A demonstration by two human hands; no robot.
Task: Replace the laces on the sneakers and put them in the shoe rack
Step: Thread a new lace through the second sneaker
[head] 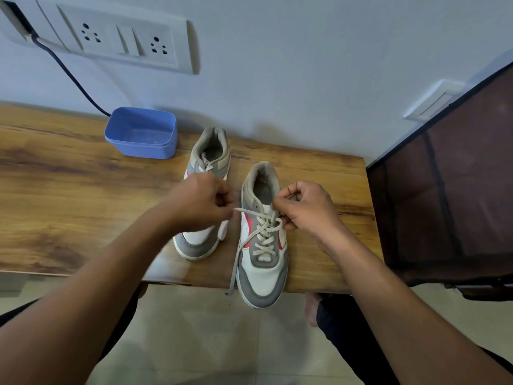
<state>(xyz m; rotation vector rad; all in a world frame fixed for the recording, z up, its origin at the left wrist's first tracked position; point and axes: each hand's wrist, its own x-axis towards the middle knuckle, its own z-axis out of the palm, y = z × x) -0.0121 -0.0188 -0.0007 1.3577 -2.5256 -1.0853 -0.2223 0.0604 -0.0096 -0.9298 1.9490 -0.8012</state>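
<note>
Two grey, white and pink sneakers stand on a wooden table [69, 190], toes toward me. The right sneaker [263, 273] overhangs the table's front edge and carries a cream lace [263, 232] crossed through its eyelets. My left hand [202, 201] pinches one end of that lace, pulled out to the left of the shoe. My right hand [305, 207] pinches the other end at the top eyelets. A loose strand hangs down past the shoe's left side. The left sneaker [205, 168] is partly hidden behind my left hand and is laced.
A blue plastic tub [141, 133] sits at the back of the table, left of the sneakers. A dark cable [69, 73] runs from a wall socket panel [111, 37]. A dark mesh-covered rack [449, 190] stands right of the table. Pale floor tiles lie below.
</note>
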